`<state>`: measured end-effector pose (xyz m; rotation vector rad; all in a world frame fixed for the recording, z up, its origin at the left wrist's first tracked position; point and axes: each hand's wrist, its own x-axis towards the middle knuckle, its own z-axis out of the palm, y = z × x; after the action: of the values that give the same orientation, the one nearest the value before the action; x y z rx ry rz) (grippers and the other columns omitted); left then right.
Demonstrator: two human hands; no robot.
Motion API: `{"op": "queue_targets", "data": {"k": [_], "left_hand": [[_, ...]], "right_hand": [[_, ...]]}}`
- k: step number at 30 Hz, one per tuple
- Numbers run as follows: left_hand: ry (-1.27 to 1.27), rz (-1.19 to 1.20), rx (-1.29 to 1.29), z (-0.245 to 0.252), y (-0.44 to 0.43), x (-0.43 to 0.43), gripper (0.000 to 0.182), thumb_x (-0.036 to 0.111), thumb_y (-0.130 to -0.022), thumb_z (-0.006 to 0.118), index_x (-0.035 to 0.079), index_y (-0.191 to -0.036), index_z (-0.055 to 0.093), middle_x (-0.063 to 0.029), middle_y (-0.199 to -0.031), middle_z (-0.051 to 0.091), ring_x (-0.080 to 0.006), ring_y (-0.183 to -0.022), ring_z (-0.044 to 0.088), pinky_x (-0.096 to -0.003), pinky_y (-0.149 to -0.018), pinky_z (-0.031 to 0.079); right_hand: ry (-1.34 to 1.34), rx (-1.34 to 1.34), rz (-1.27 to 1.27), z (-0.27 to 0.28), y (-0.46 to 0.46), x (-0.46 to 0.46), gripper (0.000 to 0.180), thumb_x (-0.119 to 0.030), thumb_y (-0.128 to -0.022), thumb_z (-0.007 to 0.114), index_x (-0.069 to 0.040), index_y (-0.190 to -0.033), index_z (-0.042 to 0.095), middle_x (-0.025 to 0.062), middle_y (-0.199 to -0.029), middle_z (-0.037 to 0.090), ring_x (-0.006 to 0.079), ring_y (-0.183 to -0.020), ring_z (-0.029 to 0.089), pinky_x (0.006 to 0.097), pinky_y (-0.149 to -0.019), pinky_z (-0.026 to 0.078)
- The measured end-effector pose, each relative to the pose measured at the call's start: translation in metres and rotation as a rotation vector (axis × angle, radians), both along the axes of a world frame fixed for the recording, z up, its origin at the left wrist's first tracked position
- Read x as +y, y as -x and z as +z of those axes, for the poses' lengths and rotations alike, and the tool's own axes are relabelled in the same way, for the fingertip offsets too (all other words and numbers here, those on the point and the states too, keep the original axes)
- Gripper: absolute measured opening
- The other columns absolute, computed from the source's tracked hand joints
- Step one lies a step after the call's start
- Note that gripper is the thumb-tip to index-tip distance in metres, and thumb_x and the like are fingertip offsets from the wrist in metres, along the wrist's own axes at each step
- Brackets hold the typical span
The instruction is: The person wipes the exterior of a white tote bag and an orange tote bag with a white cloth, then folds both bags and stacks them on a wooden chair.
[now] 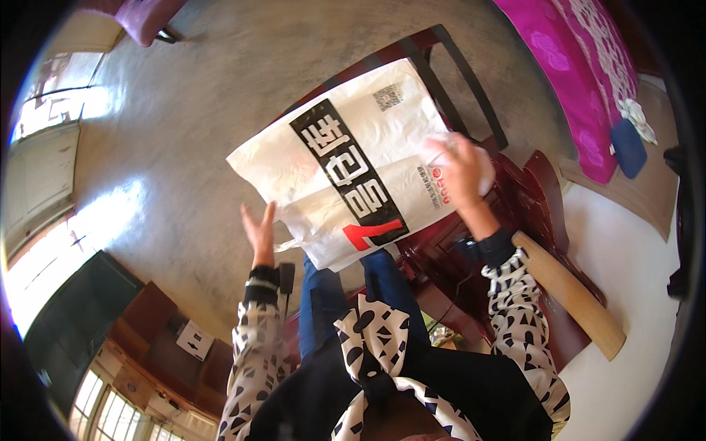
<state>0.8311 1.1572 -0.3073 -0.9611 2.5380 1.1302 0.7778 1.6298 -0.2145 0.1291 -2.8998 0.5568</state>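
Note:
A white plastic bag (309,204) with large printed characters lies spread out flat in front of me, over a dark red wooden seat or stool with a dark frame (485,99). My right hand (455,165) is over the bag's right side, blurred, with a pale pinkish-white item (486,171) bunched under its palm; its kind cannot be told. Near the bag's lower left edge, my left hand (259,231) is raised with thumb and fingers apart, holding nothing. A thin white strip of the bag, perhaps a handle, hangs close to that hand.
Right of me are carved dark red wooden furniture (535,193), a light wooden roll or tube (568,295) and a magenta cloth (557,71) with lace. A dark blue item (629,148) lies by that cloth. A pink-covered seat (144,19) stands at upper left; wooden furniture (160,336) at lower left.

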Motion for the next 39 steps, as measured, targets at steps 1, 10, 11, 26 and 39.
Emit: {"op": "queue_targets", "data": {"k": [1,10,11,26,39], "left_hand": [[-0.215,0.045,-0.025,-0.003,0.010,0.007,0.107,0.055,-0.082,0.076,-0.003,-0.155,0.024,-0.0290,-0.151,0.041,-0.0377,-0.141,0.040,-0.0430,-0.116,0.032],[-0.380,0.193,0.032,-0.057,0.051,0.016,0.053,0.032,-0.079,0.083,-0.007,-0.110,0.066,-0.0149,-0.099,0.073,-0.0243,-0.087,0.070,-0.0360,-0.080,0.054],[-0.381,0.234,0.024,-0.056,0.047,0.017,0.048,0.028,-0.080,0.083,-0.007,-0.109,0.066,-0.0137,-0.098,0.073,-0.0227,-0.085,0.069,-0.0349,-0.079,0.054],[-1.050,0.358,0.111,-0.016,0.117,-0.019,0.033,0.025,-0.091,0.074,0.001,-0.113,0.068,-0.0063,-0.100,0.072,-0.0141,-0.084,0.067,-0.0285,-0.076,0.054],[-1.157,-0.041,-0.022,0.100,0.118,-0.025,0.011,0.005,-0.087,0.073,0.001,-0.097,0.073,-0.0053,-0.090,0.074,-0.0138,-0.076,0.067,-0.0287,-0.071,0.055]], "right_hand": [[0.019,0.045,0.110,-0.007,0.004,-0.038,0.038,-0.004,-0.077,0.070,-0.021,-0.110,0.074,0.0078,-0.112,0.064,0.0284,-0.096,0.063,0.0394,-0.085,0.050],[0.029,-0.034,0.553,-0.082,0.018,-0.099,0.028,-0.018,-0.085,0.066,-0.030,-0.109,0.073,0.0012,-0.125,0.060,0.0236,-0.121,0.054,0.0428,-0.105,0.043],[-0.015,-0.055,0.471,-0.085,0.024,-0.085,0.029,-0.015,-0.084,0.068,-0.029,-0.109,0.073,0.0021,-0.127,0.060,0.0240,-0.120,0.055,0.0417,-0.103,0.044],[1.043,-0.398,-0.425,0.082,0.006,-0.132,0.066,0.005,-0.069,0.051,-0.001,-0.135,0.060,0.0154,-0.128,0.062,0.0243,-0.112,0.063,0.0303,-0.093,0.055],[1.792,-0.408,-0.455,0.109,-0.012,-0.254,0.064,-0.012,-0.077,0.055,-0.001,-0.140,0.049,0.0096,-0.129,0.061,0.0214,-0.119,0.060,0.0355,-0.105,0.047]]}}
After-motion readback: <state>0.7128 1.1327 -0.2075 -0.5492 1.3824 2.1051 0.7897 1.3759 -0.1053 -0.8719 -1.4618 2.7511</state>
